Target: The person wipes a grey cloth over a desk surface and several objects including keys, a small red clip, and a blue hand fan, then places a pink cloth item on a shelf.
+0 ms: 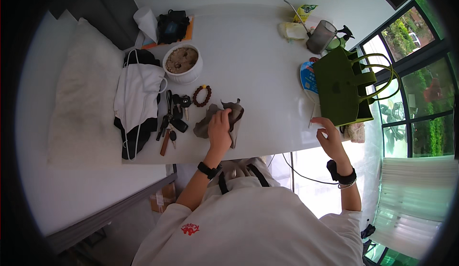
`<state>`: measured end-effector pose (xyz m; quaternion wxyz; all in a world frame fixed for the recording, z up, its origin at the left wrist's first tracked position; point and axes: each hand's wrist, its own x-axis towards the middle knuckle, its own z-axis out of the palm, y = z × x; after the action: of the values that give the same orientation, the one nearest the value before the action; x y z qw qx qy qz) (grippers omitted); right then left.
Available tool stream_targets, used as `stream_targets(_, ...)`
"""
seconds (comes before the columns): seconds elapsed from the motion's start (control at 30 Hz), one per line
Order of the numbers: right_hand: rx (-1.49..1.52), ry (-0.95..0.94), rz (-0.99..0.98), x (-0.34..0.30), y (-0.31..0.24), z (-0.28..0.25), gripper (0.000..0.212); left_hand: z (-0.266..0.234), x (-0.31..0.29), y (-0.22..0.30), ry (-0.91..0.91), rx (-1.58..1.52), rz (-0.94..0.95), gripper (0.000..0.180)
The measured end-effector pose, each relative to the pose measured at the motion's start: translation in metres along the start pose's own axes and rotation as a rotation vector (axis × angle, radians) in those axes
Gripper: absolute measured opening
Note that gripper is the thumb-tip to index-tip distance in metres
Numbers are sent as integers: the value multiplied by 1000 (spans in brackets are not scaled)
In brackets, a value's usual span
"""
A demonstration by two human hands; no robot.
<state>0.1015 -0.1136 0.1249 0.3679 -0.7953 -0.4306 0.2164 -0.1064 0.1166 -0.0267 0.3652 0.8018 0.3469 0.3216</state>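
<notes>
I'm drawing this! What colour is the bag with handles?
The bag is olive green; the head view shows it.

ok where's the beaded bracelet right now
The bracelet lies on the table, left of centre in the head view, just right of the keys and below and slightly right of the white pot.

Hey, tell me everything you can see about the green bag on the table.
The green bag is olive, boxy and plain-sided, with a matte, felt-like look. Two looped handles reach toward the picture's right, with a short, wide strap between them. It sits at the right of the table, apparently upright, beside a blue rounded item. The right hand is near its closest corner; contact is unclear. Its contents are hidden.
</notes>
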Motion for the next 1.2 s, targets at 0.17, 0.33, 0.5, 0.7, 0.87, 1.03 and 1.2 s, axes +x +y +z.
stream_targets(0.17, -32, 190, 130, -31, 64, 33, 39, 32, -33, 4, -251, 594, 331, 66)
stream_targets(0.33, 18, 360, 251, -47, 109, 60, 41, 31, -20, 10, -376, 577, 340, 71)
stream_targets(0.5, 97, 715, 161, -31, 106, 93, 39, 48, 23, 1, -431, 599, 386, 74)
stream_targets(0.7, 28, 649, 101, -14, 127, 111, 36, 99, 113, -1, -505, 609, 317, 79)
stream_targets(0.87, 7, 658, 142, -4, 151, 109, 28, 132, 178, 7, -567, 684, 127, 81)
stream_targets(1.03, 0, 630, 171, -11, 158, 112, 21, 156, 241, 1, -574, 713, 40, 82)
stream_targets(1.2, 26, 663, 159, -9, 155, 114, 23, 183, 308, 0, -534, 743, -101, 85)
